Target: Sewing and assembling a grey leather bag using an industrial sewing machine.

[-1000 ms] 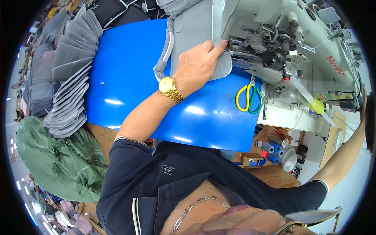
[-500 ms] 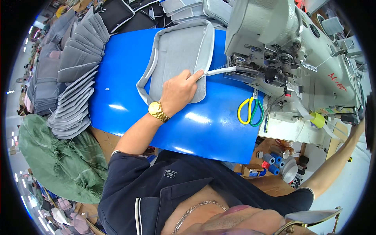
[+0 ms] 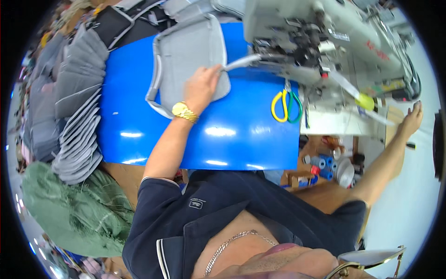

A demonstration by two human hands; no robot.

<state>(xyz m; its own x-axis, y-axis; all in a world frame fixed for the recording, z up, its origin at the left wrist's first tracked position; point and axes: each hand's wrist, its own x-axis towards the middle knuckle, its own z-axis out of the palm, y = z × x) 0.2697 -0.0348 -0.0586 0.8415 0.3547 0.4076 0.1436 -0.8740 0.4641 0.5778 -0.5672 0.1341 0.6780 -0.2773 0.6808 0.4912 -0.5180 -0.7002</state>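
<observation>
My left hand (image 3: 203, 87), with a gold watch on its wrist, lies over a grey fabric panel (image 3: 188, 51) edged in lighter grey. Its thumb and forefinger are pinched at the panel's right edge, on a white binding strip (image 3: 244, 61). From there the strip runs to the needle area of a sewing machine (image 3: 297, 51). A loose length of the panel's edging stands away from its left side. Out past the machine's right end, my right hand (image 3: 410, 120) is raised, its fingers apart and holding nothing; slight blur softens them.
Yellow-and-green-handled scissors (image 3: 286, 106) lie below the machine head on the blue work surface (image 3: 251, 135). Stacked grey panels (image 3: 79, 135) stand at the left, above a green cloth sack (image 3: 69, 214). Black pieces (image 3: 114, 23) lie at the back. Thread spools (image 3: 325, 165) sit below the machine.
My right hand has come into clear view, away from the machine's right end. My left hand keeps its pinch at the panel's edge. The whole view has shifted, with some blur.
</observation>
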